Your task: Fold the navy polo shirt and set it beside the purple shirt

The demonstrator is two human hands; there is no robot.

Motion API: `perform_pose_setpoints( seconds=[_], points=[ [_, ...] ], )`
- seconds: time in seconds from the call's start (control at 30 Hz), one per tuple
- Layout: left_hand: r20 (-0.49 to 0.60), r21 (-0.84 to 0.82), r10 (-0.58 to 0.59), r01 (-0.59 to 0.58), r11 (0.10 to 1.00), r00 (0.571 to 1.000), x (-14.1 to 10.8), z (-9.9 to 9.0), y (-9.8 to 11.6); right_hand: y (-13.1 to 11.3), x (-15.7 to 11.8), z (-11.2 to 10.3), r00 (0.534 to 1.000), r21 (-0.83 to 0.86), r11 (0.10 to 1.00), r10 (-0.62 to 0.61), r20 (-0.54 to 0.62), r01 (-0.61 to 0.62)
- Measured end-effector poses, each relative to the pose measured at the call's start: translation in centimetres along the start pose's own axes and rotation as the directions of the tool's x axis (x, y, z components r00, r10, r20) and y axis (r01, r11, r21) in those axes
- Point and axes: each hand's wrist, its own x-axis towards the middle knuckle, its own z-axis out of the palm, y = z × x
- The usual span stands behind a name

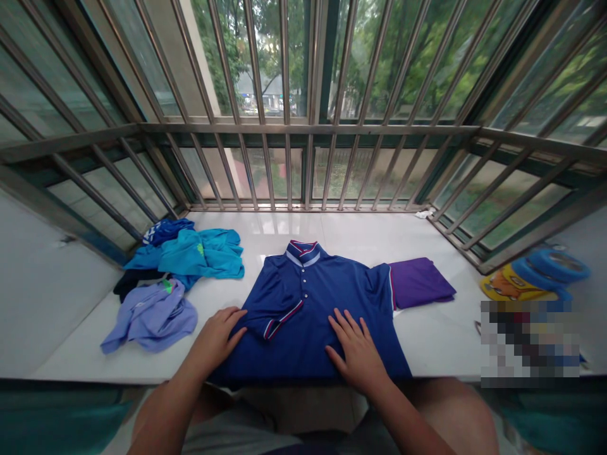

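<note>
A navy blue polo shirt [327, 284] lies front side up on the white ledge, its collar toward the window and its hem at the ledge's near edge. The sleeve on the left is folded inward across the front, its striped cuff near the middle; the other sleeve stretches out to the right. My left hand [222, 335] rests at the shirt's left edge, fingers extended. Flat on the lower right of the shirt front lies my right hand [353, 347], its fingers spread. Neither hand grips anything.
Crumpled clothes sit at left: a turquoise garment [203, 253] and a lavender one [152, 316]. A folded purple cloth [422, 282] touches the right sleeve. A blue and yellow container [531, 278] stands at right, beside a blurred-out patch. Metal bars [308, 129] border the white ledge [265, 221].
</note>
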Motion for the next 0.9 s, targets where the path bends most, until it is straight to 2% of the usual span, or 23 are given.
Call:
perform_pose_setpoints(
  seconds=[0.1,0.2,0.27,0.33,0.47,0.57,0.73,0.9],
  points=[
    [0.01,-0.055,-0.007,0.008,0.998,1.0,-0.3,-0.6,0.3,-0.7,0.8,-1.1,0.999,0.018,0.999,0.041,-0.025,-0.04],
    [0.052,-0.118,-0.027,0.033,0.992,0.998,-0.4,-1.0,0.9,-2.7,4.2,-3.2,0.994,0.089,0.994,0.076,-0.074,-0.07],
    [0.103,-0.129,-0.06,0.073,0.989,0.993,-0.2,-1.1,1.3,-4.9,8.1,-4.4,0.997,0.144,0.988,0.056,-0.056,-0.048],
    [0.151,-0.109,-0.103,0.12,0.987,0.983,0.2,-1.2,1.7,-7.4,13.0,-4.9,0.999,0.151,0.987,0.043,0.033,-0.048],
    [0.207,-0.065,-0.159,0.176,0.982,0.965,1.1,-1.7,2.2,-11.6,21.9,-4.1,0.991,0.123,0.989,0.065,0.113,-0.079],
    [0.193,-0.116,-0.14,0.165,0.979,0.971,1.3,-2.1,2.2,-13.5,26.2,-3.2,0.991,0.13,0.99,0.043,0.128,-0.06],
    [0.058,-0.213,-0.132,0.141,0.967,0.99,0.4,-2.2,1.4,-15.7,30.1,-2.6,0.995,0.203,0.979,-0.056,0.087,0.038],
    [-0.023,-0.205,-0.201,0.192,0.96,0.979,-0.6,-1.9,0.8,-17.8,31.4,-2.5,0.988,0.222,0.966,-0.146,0.045,0.133]
  ],
)
